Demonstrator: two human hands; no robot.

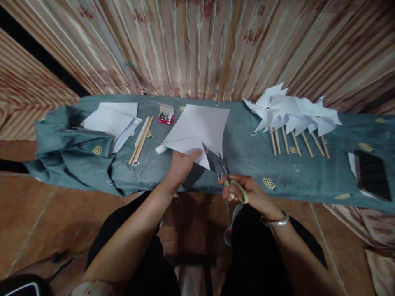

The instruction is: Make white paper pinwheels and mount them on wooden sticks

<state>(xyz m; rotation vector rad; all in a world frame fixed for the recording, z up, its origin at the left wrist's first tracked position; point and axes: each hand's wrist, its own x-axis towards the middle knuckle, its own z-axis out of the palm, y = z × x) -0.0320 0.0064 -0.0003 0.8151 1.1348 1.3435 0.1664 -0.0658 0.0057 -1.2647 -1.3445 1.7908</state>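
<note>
My left hand (pixel 182 164) grips the near edge of a white sheet of paper (pixel 200 123), thumb on top. One slit runs into the sheet beside the thumb, leaving a pointed flap that hangs toward me. In my right hand (pixel 247 191) is a pair of scissors (pixel 230 176) with pale green handles. Their blades point up and away, with the tips by the sheet's near right corner; I cannot tell if they touch it. A white tube, probably glue (pixel 160 149), pokes out from under the sheet's left side.
Left on the cloth-covered table (pixel 197 183) lie stacked white papers (pixel 114 119), several wooden sticks (pixel 142 142) and a small red box (pixel 166 114) of metal pins. To the right are several paper pinwheels (pixel 290 109) on sticks and a dark phone (pixel 372 174). A curtain (pixel 197 49) hangs behind.
</note>
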